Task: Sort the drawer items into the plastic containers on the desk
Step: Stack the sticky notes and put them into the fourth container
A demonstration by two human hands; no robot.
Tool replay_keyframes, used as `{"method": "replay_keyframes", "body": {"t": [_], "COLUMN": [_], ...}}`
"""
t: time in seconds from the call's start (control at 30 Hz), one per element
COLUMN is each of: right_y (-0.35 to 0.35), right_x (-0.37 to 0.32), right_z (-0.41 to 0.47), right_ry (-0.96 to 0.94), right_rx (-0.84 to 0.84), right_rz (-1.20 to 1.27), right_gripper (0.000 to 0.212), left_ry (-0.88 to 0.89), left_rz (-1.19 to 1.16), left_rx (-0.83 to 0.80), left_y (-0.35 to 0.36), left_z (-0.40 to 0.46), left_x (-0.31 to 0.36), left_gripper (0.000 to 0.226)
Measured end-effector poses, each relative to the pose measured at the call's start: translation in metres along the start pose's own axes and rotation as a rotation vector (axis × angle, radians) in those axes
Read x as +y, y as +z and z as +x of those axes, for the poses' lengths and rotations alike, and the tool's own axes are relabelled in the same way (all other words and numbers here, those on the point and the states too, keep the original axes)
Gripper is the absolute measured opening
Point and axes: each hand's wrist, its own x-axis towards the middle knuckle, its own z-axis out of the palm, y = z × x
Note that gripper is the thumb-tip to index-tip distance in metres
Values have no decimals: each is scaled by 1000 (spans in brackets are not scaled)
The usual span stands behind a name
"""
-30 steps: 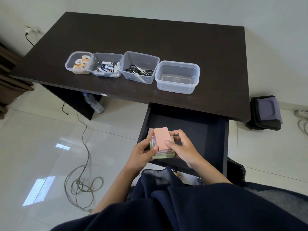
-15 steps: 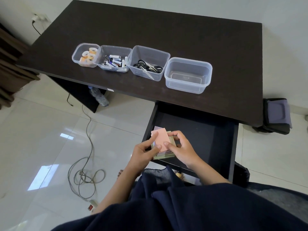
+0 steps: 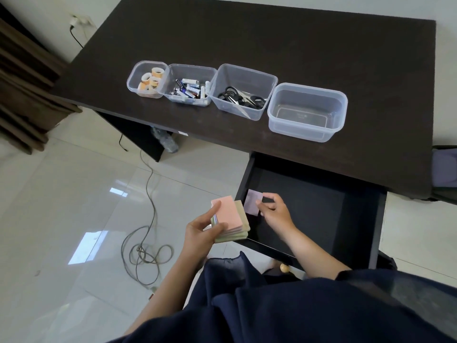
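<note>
My left hand [image 3: 201, 231] holds a stack of sticky-note pads [image 3: 231, 219], pink on top, just outside the open drawer's left front corner. My right hand [image 3: 274, 210] pinches a pale purple pad [image 3: 253, 204] in the drawer [image 3: 309, 194], near its left wall. On the dark desk [image 3: 321, 45] stands a row of clear plastic containers: one with tape rolls [image 3: 148, 79], one with batteries [image 3: 189, 86], one with scissors [image 3: 243, 91], and an empty one [image 3: 306, 111] at the right end.
A grey cable [image 3: 146, 233] lies coiled on the tiled floor at the left. A plastic bottle [image 3: 164, 139] lies under the desk. A dark bag [image 3: 444, 174] sits at the right edge. My dark clothing fills the bottom.
The two hands have parted: the left carried the stack out to the left of the drawer, and the right now pinches a purple pad inside it. The camera moved closer.
</note>
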Motion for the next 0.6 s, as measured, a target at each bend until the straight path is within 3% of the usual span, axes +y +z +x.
{"method": "replay_keyframes", "body": {"t": [0.13, 0.23, 0.37, 0.6], "right_y": [9, 20, 35, 41], "right_x": [15, 24, 27, 28], "right_z": [27, 40, 48, 46], "right_ry": [59, 101, 143, 78], "right_rx": [22, 54, 128, 224], "right_rz": [-197, -329, -483, -310], "right_gripper": [75, 89, 84, 58], "left_ry": [-17, -21, -36, 4], "left_rz": [-7, -11, 18, 99], "left_rx": [34, 57, 63, 47], "left_y": [-18, -29, -45, -60], "left_z": [2, 2, 3, 1], "left_x": [4, 6, 5, 6], "left_gripper": [55, 55, 59, 53]}}
